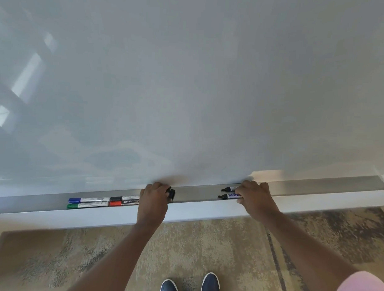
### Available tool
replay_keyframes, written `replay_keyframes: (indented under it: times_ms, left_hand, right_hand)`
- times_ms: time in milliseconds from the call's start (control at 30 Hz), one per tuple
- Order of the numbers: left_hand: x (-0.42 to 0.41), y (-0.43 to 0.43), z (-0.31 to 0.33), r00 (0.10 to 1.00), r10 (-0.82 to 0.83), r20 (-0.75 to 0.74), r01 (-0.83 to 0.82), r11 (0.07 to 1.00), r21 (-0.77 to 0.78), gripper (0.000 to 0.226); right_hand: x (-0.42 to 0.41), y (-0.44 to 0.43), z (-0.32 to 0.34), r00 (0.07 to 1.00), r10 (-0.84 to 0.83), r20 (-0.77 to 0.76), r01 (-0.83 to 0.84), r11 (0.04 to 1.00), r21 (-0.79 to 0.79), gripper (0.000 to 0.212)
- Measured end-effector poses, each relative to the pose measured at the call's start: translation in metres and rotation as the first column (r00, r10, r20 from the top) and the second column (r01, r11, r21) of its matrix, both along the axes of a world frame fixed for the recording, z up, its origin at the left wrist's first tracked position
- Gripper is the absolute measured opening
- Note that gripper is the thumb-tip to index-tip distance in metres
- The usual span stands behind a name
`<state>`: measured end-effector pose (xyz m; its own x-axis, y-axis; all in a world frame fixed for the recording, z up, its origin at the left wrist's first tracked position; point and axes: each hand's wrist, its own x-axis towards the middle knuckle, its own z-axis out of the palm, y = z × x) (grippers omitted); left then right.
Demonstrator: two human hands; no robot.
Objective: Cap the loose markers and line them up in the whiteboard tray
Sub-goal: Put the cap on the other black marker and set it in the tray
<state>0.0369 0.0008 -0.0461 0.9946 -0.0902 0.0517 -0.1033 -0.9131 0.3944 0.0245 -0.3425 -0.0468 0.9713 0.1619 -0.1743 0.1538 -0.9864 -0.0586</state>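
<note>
Whiteboard tray (196, 195) runs along the bottom edge of the whiteboard (189, 80), slightly tilted up to the right in the head view.

Left section of tray: four capped markers in two rows. Back row: blue-capped marker (88, 200), then black-capped marker (124, 198) to its right, end to end. Front row: green-capped marker (86, 205), then red-capped marker (123, 202). Rows lie touching, parallel to the tray. All caps point left.

Left hand (154, 200) sits just right of those four, reaching over the tray's front lip. Fingers curled closed around small black pieces (171, 193) that look like marker caps; how many, cannot tell.

Bare stretch of tray between the hands.

Right hand (253, 196) is in the tray, fingers bent down over the barrels of two markers. Rear uncapped marker (228, 188) and front uncapped marker (229, 196) lie parallel, near each other, black tips exposed and pointing left. Front one has a purple label. Whether the fingers pinch the barrels or only rest on them, cannot tell.

Below: patterned carpet (205, 243), two dark blue shoes (190, 285), pink fabric (364, 288) at bottom right.
</note>
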Motion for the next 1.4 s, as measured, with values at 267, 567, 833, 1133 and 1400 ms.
replay_keyframes:
  times_ms: [267,567,833,1133,1400]
  left_hand:
    - [-0.009,-0.008,0.017,0.964,0.108,-0.241,-0.226,0.810,-0.540,0.028]
    - [-0.011,-0.001,0.018,0.891,0.058,-0.451,-0.428,0.441,-0.789,0.021]
    - [-0.014,-0.005,0.029,0.910,0.000,-0.416,-0.376,0.424,-0.824,0.022]
    - [-0.015,-0.004,0.032,0.923,-0.055,-0.380,-0.326,0.411,-0.852,0.025]
    - [-0.017,-0.003,0.034,0.917,-0.032,-0.397,-0.368,0.311,-0.876,0.011]
  right_hand:
    - [0.002,0.000,0.001,1.000,-0.008,-0.012,0.009,1.000,0.030,0.024]
    - [-0.009,0.051,0.034,0.978,0.026,0.206,-0.111,0.904,0.413,0.015]
    - [-0.014,0.092,0.054,0.981,0.063,0.185,-0.155,0.827,0.541,0.016]
    - [-0.016,0.102,0.058,0.981,0.071,0.182,-0.160,0.824,0.544,0.017]
    - [-0.018,0.109,0.063,0.982,0.100,0.161,-0.176,0.801,0.572,0.017]
